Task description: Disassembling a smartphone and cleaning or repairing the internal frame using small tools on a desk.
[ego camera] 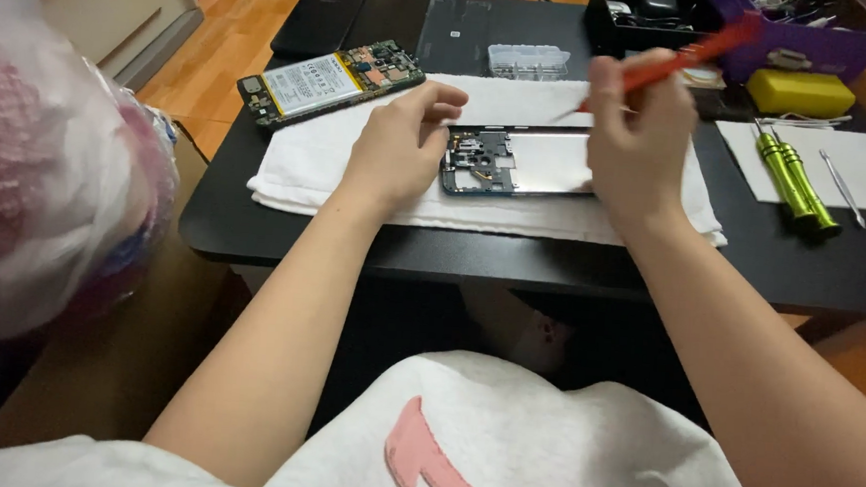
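Note:
An opened phone frame [518, 163] lies on a folded white towel [302, 170] on a black table [283, 239]. My left hand [399, 141] rests on the towel at the frame's left end, fingers curled over its corner. My right hand [635, 131] hovers over the frame's right part and grips a red pry tool [690, 57], its thin tip pointing down-left toward the frame. A phone board with battery [328, 80] lies at the towel's far left corner.
Two green-handled screwdrivers [795, 180] and metal tweezers [842, 188] lie on a white sheet at right. A yellow block [799, 92], a purple box [811, 41], a black tray [642, 16], a clear small case [527, 59] and dark phone panels [352, 18] sit along the back. A plastic-wrapped bundle [48, 150] is at left.

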